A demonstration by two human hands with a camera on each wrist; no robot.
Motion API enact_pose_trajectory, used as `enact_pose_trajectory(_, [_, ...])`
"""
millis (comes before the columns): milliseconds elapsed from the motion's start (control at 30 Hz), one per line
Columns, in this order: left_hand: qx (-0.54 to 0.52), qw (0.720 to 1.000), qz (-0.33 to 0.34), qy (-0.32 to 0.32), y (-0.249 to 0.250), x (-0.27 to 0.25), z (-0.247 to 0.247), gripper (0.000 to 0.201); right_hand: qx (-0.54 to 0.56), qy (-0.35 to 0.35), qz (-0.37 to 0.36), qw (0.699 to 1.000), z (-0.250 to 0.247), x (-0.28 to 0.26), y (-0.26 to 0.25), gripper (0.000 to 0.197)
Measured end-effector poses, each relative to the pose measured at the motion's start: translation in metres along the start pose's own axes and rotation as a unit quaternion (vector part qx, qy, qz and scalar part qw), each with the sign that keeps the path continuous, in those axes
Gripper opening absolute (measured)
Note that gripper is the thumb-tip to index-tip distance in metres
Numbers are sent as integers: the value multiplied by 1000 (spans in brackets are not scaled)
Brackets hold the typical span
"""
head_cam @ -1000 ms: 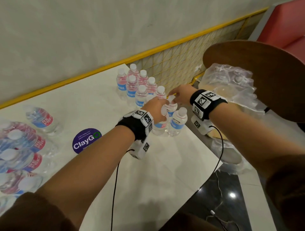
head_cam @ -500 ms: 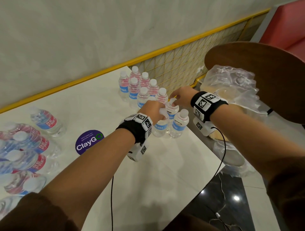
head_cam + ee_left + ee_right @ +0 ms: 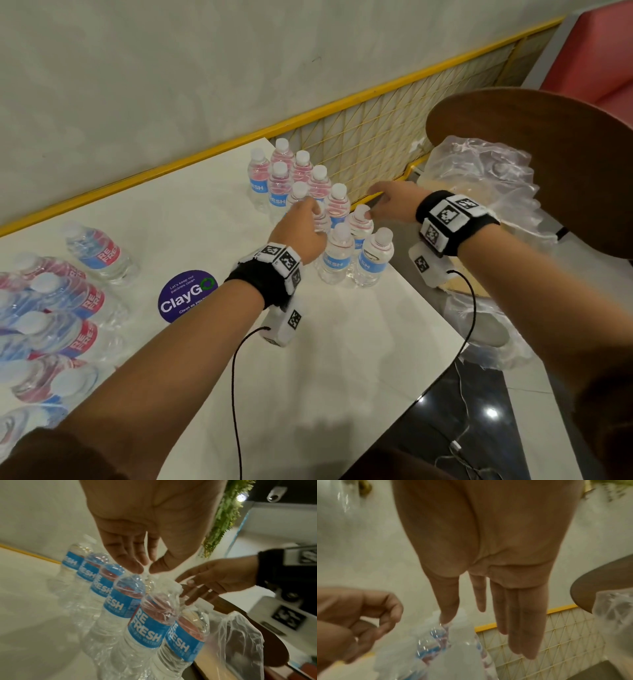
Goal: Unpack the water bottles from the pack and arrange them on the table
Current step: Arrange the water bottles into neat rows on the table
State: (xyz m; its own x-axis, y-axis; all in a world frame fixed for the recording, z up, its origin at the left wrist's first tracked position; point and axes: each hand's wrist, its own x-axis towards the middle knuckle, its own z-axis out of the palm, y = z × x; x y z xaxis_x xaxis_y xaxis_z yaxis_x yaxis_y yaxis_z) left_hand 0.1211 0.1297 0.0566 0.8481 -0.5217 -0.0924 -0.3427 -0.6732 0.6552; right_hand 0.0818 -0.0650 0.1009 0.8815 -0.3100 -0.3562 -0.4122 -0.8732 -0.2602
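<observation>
Several small water bottles (image 3: 337,205) with blue and red labels stand upright in two rows at the far right corner of the white table (image 3: 359,342). My left hand (image 3: 299,228) hovers over the rows, its fingers loosely curled just above one bottle top (image 3: 137,580) and holding nothing. My right hand (image 3: 380,202) reaches in from the right with straight fingers. Its fingertips (image 3: 188,599) touch a white cap (image 3: 169,586). The shrink-wrapped pack (image 3: 51,308) of bottles lies at the table's left edge, with one loose bottle (image 3: 99,253) on its side beside it.
Crumpled clear plastic wrap (image 3: 479,192) lies on a round brown seat (image 3: 548,154) right of the table. A yellow mesh rail (image 3: 394,137) runs behind the bottles. A purple ClayGo sticker (image 3: 188,296) marks the table's middle. The table's right edge (image 3: 421,308) drops to dark floor.
My left hand has lifted off the bottle top that it gripped and shifted slightly left. The right hand's fingers have straightened over the caps. The bottles stay where they were.
</observation>
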Motion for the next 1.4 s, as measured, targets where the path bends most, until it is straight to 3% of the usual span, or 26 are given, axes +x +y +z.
enact_pose_trajectory(67, [-37,998,-40,22,-13,1,-4,50,8,-5,11,1000,-1,-16,4,61])
enact_pose_trajectory(133, [-45,997,-63,-15,-22,1,-4,71,-8,-45,24,999,7,-34,6,58])
enact_pose_trajectory(233, [-68,994,-49,-63,-24,-2,1,98,56,-83,49,994,28,-41,12,42])
enact_pose_trajectory(300, [-83,993,-36,-75,-28,2,13,114,81,-57,55,994,36,-38,15,28])
enact_pose_trajectory(400, [-102,990,-44,-84,-56,23,40,124,83,-28,50,995,36,-38,17,27])
enact_pose_trajectory(467, [-102,991,-36,-81,-59,25,42,122,94,-23,42,994,36,-37,22,32])
enact_pose_trajectory(600, [-90,993,-23,-77,-19,-10,10,105,87,-11,39,995,36,-34,28,40])
enact_pose_trajectory(733, [-60,995,-48,-67,-11,-18,-2,91,47,-16,45,998,35,-33,25,37])
enact_pose_trajectory(800, [-35,993,-79,-75,-15,-22,-15,87,2,-18,57,998,37,-31,26,48])
enact_pose_trajectory(900, [10,989,-105,-101,-31,-39,-52,68,-3,94,62,994,43,-37,18,63])
enact_pose_trajectory(967, [37,985,-121,-114,-50,-57,-83,54,91,211,-10,973,57,-53,-6,57])
enact_pose_trajectory(1000, [58,981,-134,-127,-62,-67,-97,48,126,237,-63,961,65,-65,-25,51])
enact_pose_trajectory(1067, [114,966,-167,-163,-89,-87,-121,42,158,188,-165,955,86,-86,-70,35])
enact_pose_trajectory(1133, [172,945,-197,-195,-113,-108,-138,42,134,62,-244,958,110,-105,-113,25])
enact_pose_trajectory(1233, [240,920,-229,-208,-140,-133,-155,46,71,-88,-324,939,145,-124,-168,23])
enact_pose_trajectory(1400, [294,888,-235,-265,-165,-162,-166,55,-18,-163,-402,901,181,-161,-236,28])
